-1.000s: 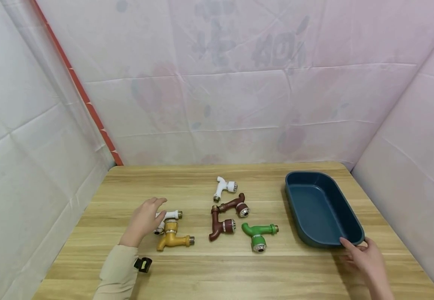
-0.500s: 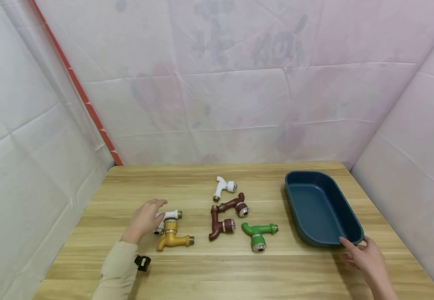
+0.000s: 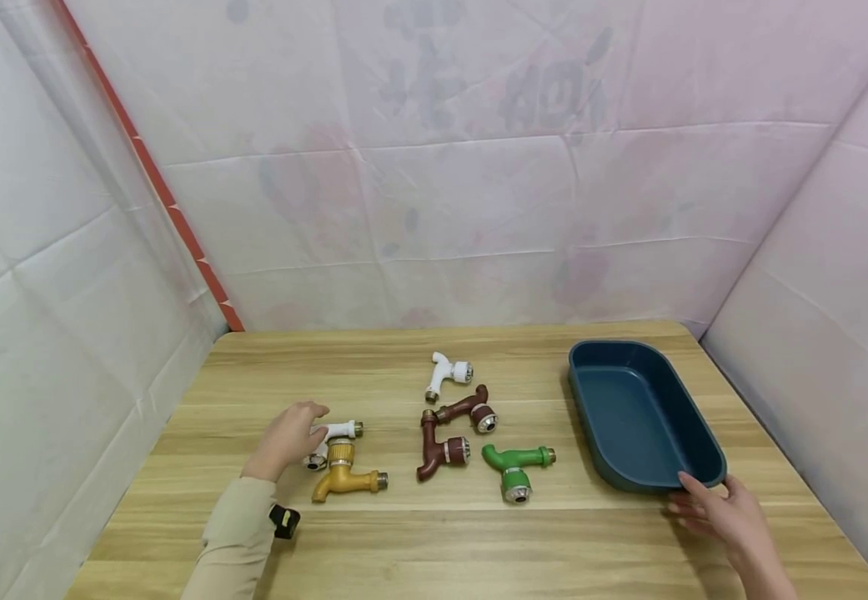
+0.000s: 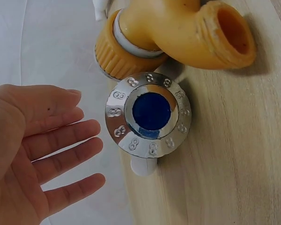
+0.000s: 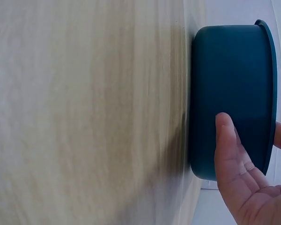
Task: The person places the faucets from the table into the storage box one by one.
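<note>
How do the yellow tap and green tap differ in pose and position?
The yellow tap has its knob toward the far side of the table; the green tap, toward the near side. The yellow tap lies close beside a white tap near the left hand; the green tap lies apart, nearer the tray. Both have threaded ends pointing right in the head view.

- Left hand [image 3: 283, 442]: left of the scene, fingers [image 4: 68, 160] loosely extended with gaps between.
- Left forearm [image 3: 234, 542]: beige-sleeved, slanting far and right.
- Right hand [image 3: 730, 512]: near right, pinching, thumb [image 3: 694, 487] opposite the fingers.
- Right forearm [image 3: 767, 575]: bare, slanting far and left.
</note>
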### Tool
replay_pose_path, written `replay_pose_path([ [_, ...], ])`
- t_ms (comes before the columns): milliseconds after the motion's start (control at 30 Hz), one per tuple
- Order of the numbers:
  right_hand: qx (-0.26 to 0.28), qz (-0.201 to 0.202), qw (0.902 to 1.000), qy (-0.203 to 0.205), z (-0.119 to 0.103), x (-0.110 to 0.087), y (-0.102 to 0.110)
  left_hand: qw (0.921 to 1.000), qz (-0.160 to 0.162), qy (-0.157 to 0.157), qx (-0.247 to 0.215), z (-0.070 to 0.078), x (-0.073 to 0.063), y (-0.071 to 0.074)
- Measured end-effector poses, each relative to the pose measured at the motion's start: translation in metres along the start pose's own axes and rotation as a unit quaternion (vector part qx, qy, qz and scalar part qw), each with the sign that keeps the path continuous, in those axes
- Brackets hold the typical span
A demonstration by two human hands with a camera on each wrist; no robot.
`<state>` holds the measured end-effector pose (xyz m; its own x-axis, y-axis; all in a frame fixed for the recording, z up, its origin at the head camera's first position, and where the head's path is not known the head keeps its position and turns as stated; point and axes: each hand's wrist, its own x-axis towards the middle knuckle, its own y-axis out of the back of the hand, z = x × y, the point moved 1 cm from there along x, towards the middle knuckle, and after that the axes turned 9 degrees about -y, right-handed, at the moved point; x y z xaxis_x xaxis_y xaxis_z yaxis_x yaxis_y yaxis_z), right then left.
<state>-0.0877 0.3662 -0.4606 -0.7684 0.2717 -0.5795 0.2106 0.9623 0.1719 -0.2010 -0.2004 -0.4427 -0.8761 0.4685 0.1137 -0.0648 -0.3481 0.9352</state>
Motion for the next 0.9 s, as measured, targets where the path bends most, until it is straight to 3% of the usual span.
replay_pose_path([
  [200,0.005,-0.057,0.9984,-0.001,-0.004,-0.005,-0.004,0.9998,-0.017,0.009,-0.009,-0.001,0.002,0.001],
  [400,0.015,-0.086,0.9962,0.006,-0.003,-0.007,-0.007,0.9994,-0.028,0.015,-0.014,-0.004,0.002,0.000],
  [900,0.018,-0.075,0.9969,0.015,0.001,-0.005,-0.007,0.9962,-0.077,0.009,-0.039,-0.012,0.004,-0.002],
])
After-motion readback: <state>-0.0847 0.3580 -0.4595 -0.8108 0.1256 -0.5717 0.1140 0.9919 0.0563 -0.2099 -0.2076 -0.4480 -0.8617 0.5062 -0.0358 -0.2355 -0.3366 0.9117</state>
